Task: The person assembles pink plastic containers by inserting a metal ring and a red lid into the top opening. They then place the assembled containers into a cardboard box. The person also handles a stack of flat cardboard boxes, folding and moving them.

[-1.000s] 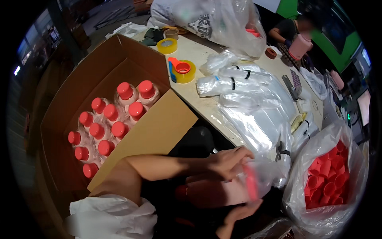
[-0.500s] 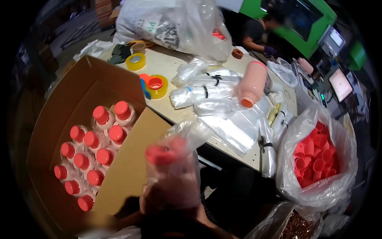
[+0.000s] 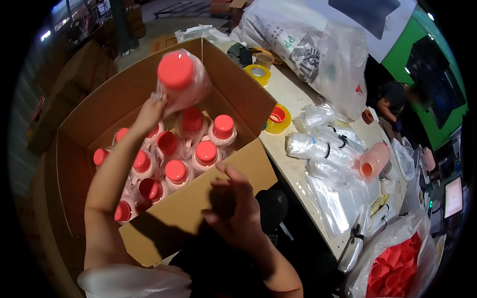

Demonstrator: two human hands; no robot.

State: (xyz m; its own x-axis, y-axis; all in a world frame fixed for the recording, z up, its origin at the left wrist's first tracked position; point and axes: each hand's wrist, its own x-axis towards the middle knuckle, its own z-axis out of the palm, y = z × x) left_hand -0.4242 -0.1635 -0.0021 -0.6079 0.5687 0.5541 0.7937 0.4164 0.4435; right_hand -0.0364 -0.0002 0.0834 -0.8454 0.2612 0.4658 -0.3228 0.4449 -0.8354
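Note:
My left hand [image 3: 148,113] holds a clear plastic-bagged bottle with a pink cap [image 3: 182,78] up over an open cardboard box [image 3: 104,104]. Inside the box stand several more bagged bottles with pink caps [image 3: 205,152], packed in rows. My right hand [image 3: 233,203] hovers near the box's front right flap, fingers loosely apart and holding nothing.
A table [image 3: 288,149] to the right carries rolls of yellow tape [image 3: 277,118], piles of clear plastic bags [image 3: 328,144], an uncapped pink bottle lying on its side [image 3: 372,161] and a big printed sack [image 3: 308,47]. A bag of pink caps [image 3: 392,263] sits lower right. Another person [image 3: 397,102] sits beyond the table.
The bagged bottle has gone from low in front of me up over the box in my left hand. My right hand has come off it.

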